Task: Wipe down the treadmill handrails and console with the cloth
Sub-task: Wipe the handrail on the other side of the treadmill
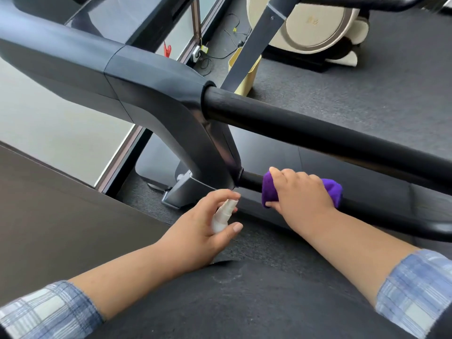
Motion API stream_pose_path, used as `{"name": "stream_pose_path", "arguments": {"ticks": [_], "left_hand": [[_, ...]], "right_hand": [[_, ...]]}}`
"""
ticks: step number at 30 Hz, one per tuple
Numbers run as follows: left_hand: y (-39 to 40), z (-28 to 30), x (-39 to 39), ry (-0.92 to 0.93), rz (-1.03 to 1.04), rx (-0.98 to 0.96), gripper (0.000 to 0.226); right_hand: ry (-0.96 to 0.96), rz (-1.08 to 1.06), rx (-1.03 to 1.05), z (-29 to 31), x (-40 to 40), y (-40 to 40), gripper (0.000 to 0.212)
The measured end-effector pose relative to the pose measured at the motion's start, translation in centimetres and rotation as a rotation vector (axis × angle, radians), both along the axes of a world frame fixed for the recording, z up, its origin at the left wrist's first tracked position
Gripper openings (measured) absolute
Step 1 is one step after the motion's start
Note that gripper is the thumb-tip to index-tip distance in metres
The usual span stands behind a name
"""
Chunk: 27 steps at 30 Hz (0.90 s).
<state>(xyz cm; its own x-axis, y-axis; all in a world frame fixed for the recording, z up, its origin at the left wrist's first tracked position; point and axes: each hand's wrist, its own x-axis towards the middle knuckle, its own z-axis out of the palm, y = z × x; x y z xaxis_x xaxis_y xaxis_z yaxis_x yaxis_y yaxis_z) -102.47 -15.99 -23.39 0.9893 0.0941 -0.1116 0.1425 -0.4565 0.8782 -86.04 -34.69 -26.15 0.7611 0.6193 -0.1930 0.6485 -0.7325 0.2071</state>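
Observation:
A purple cloth [269, 189] is wrapped over the lower black handrail [252, 180] just right of where the rail meets the treadmill's dark frame. My right hand [299, 193] grips the cloth around that rail. A small white spray bottle [223, 215] is held in my left hand [205, 227], to the left of the cloth, its nozzle pointing up toward the rail joint. A thicker upper black handrail [318, 133] runs diagonally above. The console's dark underside [73, 59] fills the upper left.
The treadmill belt [61, 216] lies at the left. Grey carpet [367, 77] covers the floor to the right. A cream exercise machine [313, 23] stands at the back, with cables and a power strip [203, 51] by the window frame. A yellow bin [247, 74] sits behind a strut.

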Motion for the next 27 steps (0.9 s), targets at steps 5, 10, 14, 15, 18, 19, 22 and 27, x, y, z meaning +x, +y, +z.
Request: {"name": "stream_pose_path", "arguments": {"ticks": [5,10,14,15,18,19,22,27], "left_hand": [[0.5,0.2,0.5,0.001,0.021,0.0,0.05],[-0.5,0.4,1.6,-0.03,-0.05,0.013,0.048],[-2.2,0.7,2.9,-0.063,-0.119,0.036,0.049],[-2.8,0.8,3.3,-0.066,-0.141,0.04,0.049],[-4.5,1.0,4.1,-0.06,-0.209,0.039,0.049],[-4.9,1.0,4.2,-0.06,-0.224,0.036,0.048],[-5.7,0.9,4.5,-0.063,-0.234,0.013,0.047],[-5.9,0.9,4.3,-0.047,-0.227,-0.013,0.05]], "right_hand": [[0.035,0.011,0.075,-1.3,-1.0,5.6,0.083],[0.056,0.014,0.091,-1.4,-1.3,6.5,0.09],[0.055,0.064,0.109,-1.0,-0.9,4.3,0.077],[0.057,0.059,0.108,-1.0,-0.7,3.4,0.074],[0.029,0.001,0.114,-0.6,-0.3,-0.6,0.071],[0.029,-0.03,0.118,-0.5,-0.2,-2.1,0.072],[0.017,-0.119,0.103,0.2,0.3,-7.2,0.075],[-0.046,-0.241,0.043,1.3,0.2,-14.0,0.081]]}}
